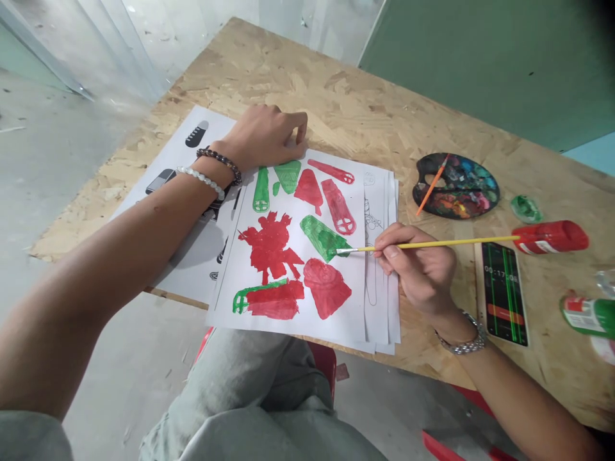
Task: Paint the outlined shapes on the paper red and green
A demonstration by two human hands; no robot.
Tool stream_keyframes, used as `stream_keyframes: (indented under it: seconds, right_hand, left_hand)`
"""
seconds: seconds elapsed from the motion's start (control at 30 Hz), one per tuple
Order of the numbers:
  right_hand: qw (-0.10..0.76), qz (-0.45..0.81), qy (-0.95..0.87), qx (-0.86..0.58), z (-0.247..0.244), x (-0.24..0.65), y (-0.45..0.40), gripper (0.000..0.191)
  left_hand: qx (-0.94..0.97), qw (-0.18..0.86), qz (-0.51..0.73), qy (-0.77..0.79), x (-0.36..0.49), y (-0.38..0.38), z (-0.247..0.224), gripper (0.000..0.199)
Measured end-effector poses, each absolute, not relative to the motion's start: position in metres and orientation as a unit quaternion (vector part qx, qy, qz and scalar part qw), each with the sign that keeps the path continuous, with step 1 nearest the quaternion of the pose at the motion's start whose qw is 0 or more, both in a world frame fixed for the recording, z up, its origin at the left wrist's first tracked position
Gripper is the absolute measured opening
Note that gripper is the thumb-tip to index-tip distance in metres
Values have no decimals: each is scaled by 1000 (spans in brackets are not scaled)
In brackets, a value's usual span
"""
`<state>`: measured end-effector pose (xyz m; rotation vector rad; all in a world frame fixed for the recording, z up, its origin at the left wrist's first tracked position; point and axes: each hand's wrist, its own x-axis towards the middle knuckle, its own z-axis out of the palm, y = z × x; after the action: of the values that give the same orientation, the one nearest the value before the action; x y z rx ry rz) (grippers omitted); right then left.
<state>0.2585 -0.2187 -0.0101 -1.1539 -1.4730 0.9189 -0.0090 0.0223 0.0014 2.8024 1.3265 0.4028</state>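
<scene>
My right hand [418,266] pinches a yellow paintbrush [446,243] near its metal collar. The bristles touch a green painted shape [321,237] on a white sheet of paper [225,282]. Around it are other red and green painted shapes, among them a large jagged red one [269,246] and a rounded red one [327,288]. My left hand [269,137], fingers curled in with nothing visible in them, rests at the sheet's top edge. Several more sheets lie under the painted one. A printed sheet with black shoe pictures [189,166] lies partly beneath my left forearm.
At the right on the wooden board table [312,83] lies a dark paint palette [456,186] with an orange brush [432,186] across it. Nearby are a small green-stained cap [526,209], a red paint bottle [552,237], a green paint bottle [590,314] and a phone [502,288] showing a timer.
</scene>
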Motion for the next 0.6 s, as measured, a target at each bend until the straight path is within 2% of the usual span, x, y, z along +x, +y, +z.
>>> stream_keyframes:
  seconds: [0.43, 0.6]
  right_hand:
    - [539, 374, -566, -499, -14, 260, -219, 15]
    - [525, 368, -564, -520, -15, 260, -218, 17]
  left_hand:
    - [891, 17, 127, 436, -9, 22, 1, 33]
    - [885, 42, 134, 444, -9, 23, 1, 35]
